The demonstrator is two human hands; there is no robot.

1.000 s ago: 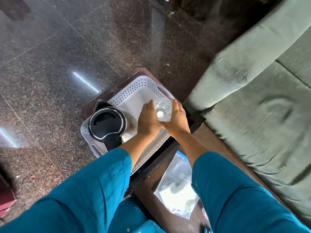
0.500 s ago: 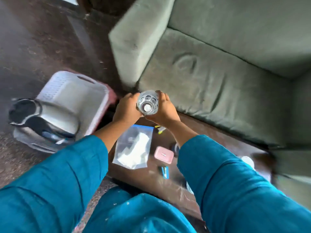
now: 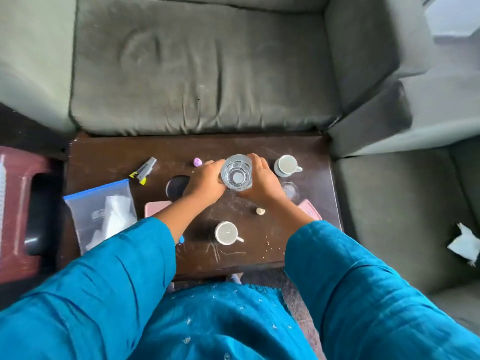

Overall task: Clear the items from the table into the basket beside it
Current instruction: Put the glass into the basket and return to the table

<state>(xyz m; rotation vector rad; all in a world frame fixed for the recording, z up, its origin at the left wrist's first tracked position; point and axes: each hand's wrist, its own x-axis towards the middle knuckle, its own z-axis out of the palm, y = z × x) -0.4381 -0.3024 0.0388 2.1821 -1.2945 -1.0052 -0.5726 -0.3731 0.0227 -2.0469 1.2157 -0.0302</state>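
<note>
Head view: clear drinking glass (image 3: 236, 172) upright over the middle of the dark table (image 3: 109, 157), gripped on both sides, left hand (image 3: 205, 183) and right hand (image 3: 262, 183) curled round its wall. Just right, white cup (image 3: 285, 165); nearer, second white cup (image 3: 226, 233); zip bag (image 3: 101, 215) at left edge.
</note>
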